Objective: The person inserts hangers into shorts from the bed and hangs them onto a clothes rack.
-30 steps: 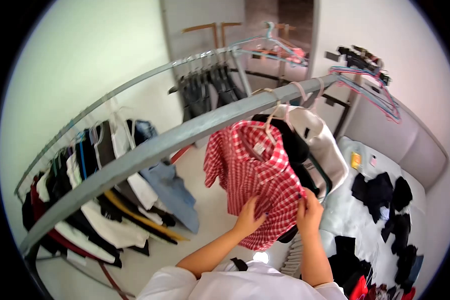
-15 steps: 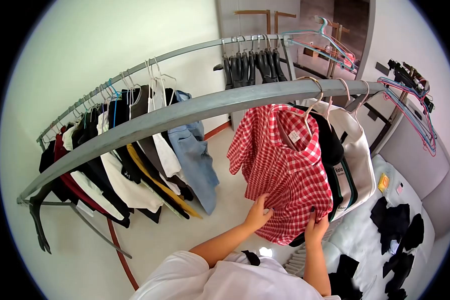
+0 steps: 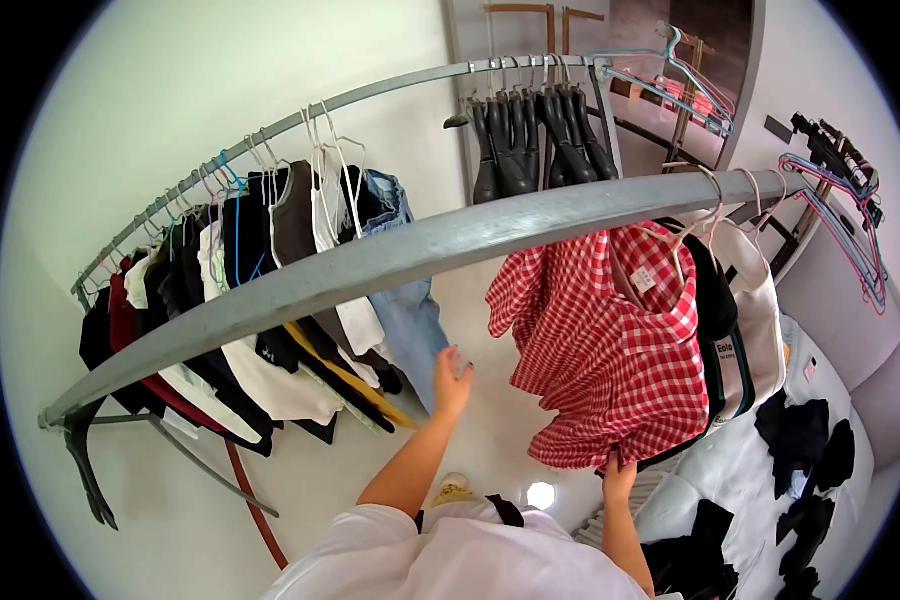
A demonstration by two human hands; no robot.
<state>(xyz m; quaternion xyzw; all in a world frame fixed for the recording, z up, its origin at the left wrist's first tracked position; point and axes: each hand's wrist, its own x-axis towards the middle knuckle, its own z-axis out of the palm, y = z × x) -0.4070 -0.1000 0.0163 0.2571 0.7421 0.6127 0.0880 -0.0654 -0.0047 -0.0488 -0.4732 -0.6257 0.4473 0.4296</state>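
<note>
There's the red checked shirt (image 3: 620, 350), on a hanger (image 3: 681, 238) from the near rail (image 3: 420, 245)! Right hand (image 3: 619, 480) pinches its hem; left hand (image 3: 453, 388), empty, fingers apart, floats near the jeans (image 3: 408, 318); black clothes (image 3: 794, 432) lie on the bed (image 3: 755, 505).

The grey rail (image 3: 400, 250) carries a hung red-checked shirt (image 3: 620, 350), and the pale bed (image 3: 755, 490) holds dark clothes (image 3: 794, 440).
</note>
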